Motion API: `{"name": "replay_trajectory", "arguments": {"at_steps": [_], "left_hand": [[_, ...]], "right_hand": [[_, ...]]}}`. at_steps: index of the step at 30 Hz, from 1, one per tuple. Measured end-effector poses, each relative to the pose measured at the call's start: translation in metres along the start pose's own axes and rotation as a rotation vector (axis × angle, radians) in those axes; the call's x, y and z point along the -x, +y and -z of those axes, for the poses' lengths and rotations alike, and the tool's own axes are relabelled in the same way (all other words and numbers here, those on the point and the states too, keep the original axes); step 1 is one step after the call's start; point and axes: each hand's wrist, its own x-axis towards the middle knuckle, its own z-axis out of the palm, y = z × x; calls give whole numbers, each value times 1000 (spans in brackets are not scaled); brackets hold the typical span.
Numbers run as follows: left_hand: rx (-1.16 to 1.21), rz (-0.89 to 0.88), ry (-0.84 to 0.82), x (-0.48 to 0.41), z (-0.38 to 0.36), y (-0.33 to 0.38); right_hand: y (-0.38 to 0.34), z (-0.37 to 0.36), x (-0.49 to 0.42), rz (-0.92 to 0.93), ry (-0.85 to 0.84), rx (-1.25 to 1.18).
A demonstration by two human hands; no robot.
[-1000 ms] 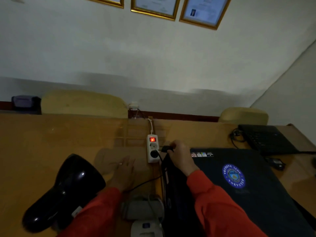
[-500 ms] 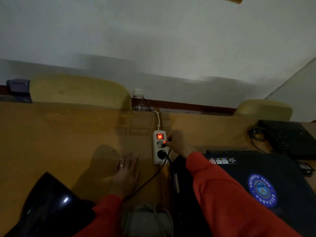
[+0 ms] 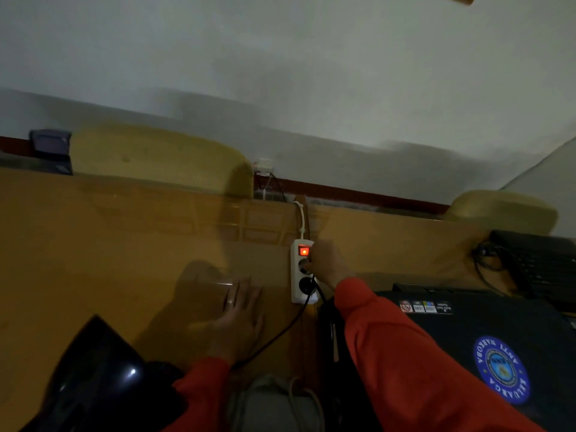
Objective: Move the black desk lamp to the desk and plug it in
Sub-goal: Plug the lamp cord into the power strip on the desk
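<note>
The black desk lamp [image 3: 99, 378] stands at the lower left of the wooden desk [image 3: 109, 244], its glossy shade towards me. A white power strip [image 3: 300, 272] with a lit red switch lies mid-desk. My right hand [image 3: 324, 263] is shut on the lamp's black plug at the strip's upper socket. A second black plug sits in the lower socket, and a black cord [image 3: 280, 332] runs from the strip towards the lamp. My left hand [image 3: 240, 316] lies flat on the desk with fingers spread, left of the strip.
A dark bag with a round blue emblem [image 3: 501, 369] covers the desk at right. A black keyboard [image 3: 542, 260] lies far right. A grey adapter with coiled cable [image 3: 277, 403] sits at the near edge. Two yellow chair backs [image 3: 162, 160] rise behind the desk.
My right hand moved the plug from beside the strip's lower socket up to the upper socket. My left hand stayed flat. The view tilted down and closer.
</note>
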Motion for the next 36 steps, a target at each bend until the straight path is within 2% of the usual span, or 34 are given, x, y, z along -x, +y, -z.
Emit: {"name": "replay_trajectory", "arguments": {"at_steps": [6,11,15,18,20,23,27,29,32,36], "left_hand": [[-14,-10,83,-3,-11,-3],[70,-3,-45,-7,-10,-3],[156,-77,-78,-13,9,-11],[312,-12,-62,-8,32,-14],[377,-8,-70,3,47,-15],[328,-20,-86,30,60,-14],[416,-13,-115,73,68,-8],[377,-49,-121,91,72,-13],[300,-108,-145,115,81,-24],[426,-140,-130,151,95,-34]], "right_hand": [[-1,-11,-10,-52,14,-91],[-1,-11,-10,-21,53,-117],[-1,-9,1,-13,68,-175],[-1,-5,18,24,124,-212],[-5,-2,35,59,208,-269],[-15,4,66,130,306,-340],[-33,3,115,183,399,-434],[-44,-3,139,212,438,-461],[-60,-18,172,238,478,-549],[-83,-53,202,241,434,-633]]}}
